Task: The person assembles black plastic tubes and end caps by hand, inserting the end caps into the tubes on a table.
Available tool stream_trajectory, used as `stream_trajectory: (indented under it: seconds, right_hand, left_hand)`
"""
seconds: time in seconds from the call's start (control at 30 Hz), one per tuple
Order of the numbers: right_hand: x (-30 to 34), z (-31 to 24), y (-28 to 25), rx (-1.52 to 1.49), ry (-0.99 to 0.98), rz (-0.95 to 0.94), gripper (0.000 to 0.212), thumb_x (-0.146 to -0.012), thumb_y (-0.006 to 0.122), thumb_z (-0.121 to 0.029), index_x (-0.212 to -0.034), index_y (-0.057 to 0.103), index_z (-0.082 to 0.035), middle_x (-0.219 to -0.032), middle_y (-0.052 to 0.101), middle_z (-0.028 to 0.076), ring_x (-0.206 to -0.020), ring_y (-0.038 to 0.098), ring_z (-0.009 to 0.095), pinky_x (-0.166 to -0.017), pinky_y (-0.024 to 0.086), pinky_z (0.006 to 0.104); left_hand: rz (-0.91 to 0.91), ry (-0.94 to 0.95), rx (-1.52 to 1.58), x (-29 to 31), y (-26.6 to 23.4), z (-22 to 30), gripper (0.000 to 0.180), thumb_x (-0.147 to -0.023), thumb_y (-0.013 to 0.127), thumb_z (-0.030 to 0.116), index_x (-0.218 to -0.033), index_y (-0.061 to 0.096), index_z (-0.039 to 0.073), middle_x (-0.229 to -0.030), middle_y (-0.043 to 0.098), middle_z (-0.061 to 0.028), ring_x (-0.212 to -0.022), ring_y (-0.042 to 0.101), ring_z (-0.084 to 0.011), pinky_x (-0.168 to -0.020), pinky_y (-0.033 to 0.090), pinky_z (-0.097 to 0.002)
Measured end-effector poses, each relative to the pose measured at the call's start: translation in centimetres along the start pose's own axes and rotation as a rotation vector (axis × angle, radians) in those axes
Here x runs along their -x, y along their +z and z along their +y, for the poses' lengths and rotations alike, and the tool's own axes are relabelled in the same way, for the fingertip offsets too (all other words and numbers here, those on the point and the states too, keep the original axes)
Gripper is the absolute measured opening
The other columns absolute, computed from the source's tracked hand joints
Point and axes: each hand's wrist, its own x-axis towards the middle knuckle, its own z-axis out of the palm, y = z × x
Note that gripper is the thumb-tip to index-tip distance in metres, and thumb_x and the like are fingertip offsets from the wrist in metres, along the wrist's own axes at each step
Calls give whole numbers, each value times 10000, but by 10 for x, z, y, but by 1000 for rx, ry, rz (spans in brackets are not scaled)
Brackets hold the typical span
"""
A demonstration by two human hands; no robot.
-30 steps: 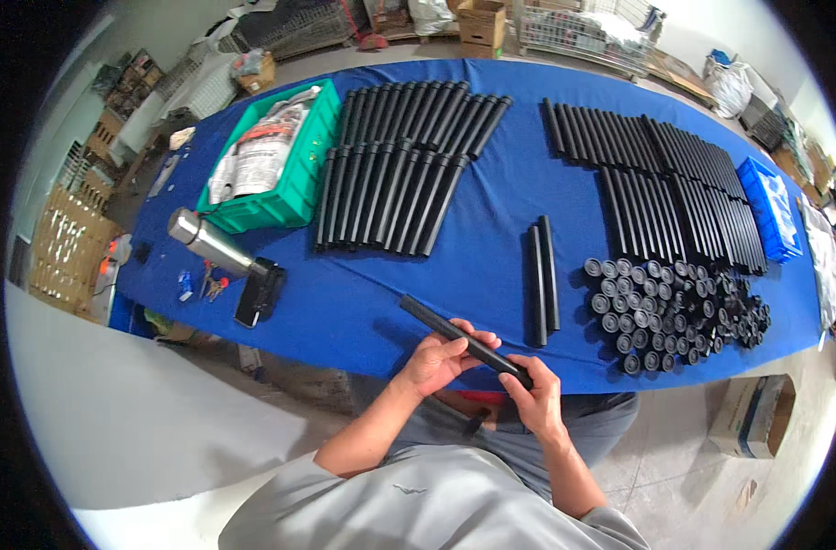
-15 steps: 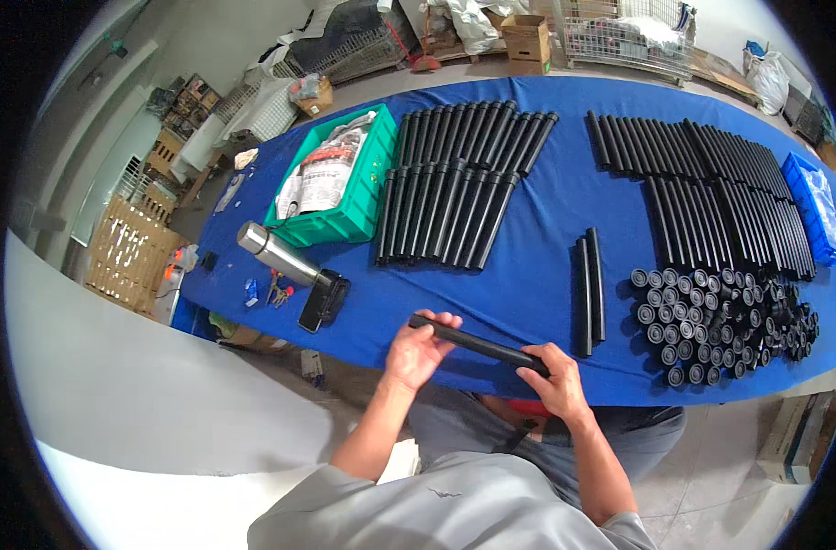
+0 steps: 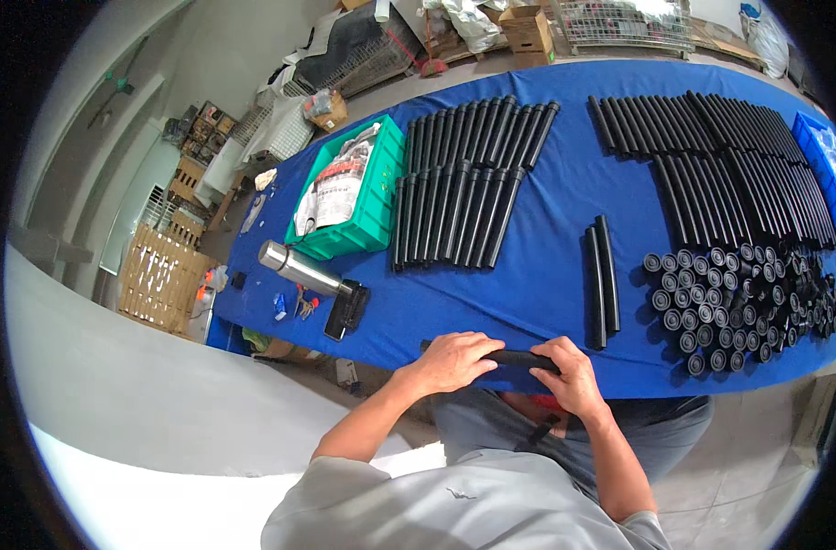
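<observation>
Visibly printed newspaper [image 3: 333, 194], left of held black tube [image 3: 517, 358].

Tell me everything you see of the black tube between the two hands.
The black tube is slim and looks straight, dark and plastic-like. It lies sideways, roughly level, at the near edge of the blue-covered table. The left hand covers much of it palm down, a short end showing past it; the right hand grips the other end. Whether it touches the table, I can't tell.
</observation>
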Motion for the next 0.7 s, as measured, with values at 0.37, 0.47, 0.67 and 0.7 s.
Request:
stream_trajectory:
  seconds: [0.37, 0.47, 0.67, 0.7]
  right_hand:
    - [-1, 11, 3, -342, 191, 115, 628, -847, 694, 8, -1403, 401, 5, -1227, 570, 194, -1033, 645, 246, -846, 567, 356]
    - [0, 13, 4, -311, 124, 72, 608, -863, 664, 22, -1409, 396, -1, -1150, 613, 171, -957, 654, 206, -824, 550, 324]
    - [1, 7, 4, -263, 183, 48, 525, -890, 676, -58, -1361, 455, 15, -1068, 661, 190, -929, 689, 244, -827, 557, 346]
    - [1, 8, 4, -261, 186, 52, 525, -890, 676, -58, -1361, 455, 15, -1068, 661, 190, -929, 689, 244, -827, 557, 346]
  left_hand:
    - [443, -215, -137, -80, -62, -65, 310, -839, 695, 256, -989, 638, -9, -932, 662, -199, -861, 656, -385, -750, 524, -474]
    - [511, -254, -386, -122, -72, -83, 306, -854, 652, 297, -932, 619, 4, -915, 666, -197, -837, 659, -395, -725, 525, -519]
    - [418, -500, -460, -182, -65, -119, 358, -864, 609, 263, -1062, 561, -32, -993, 692, -234, -934, 677, -449, -804, 555, -546]
    - [416, -496, -458, -187, -63, -120, 358, -864, 609, 263, -1062, 561, -32, -993, 692, -234, -934, 677, -449, -804, 555, -546]
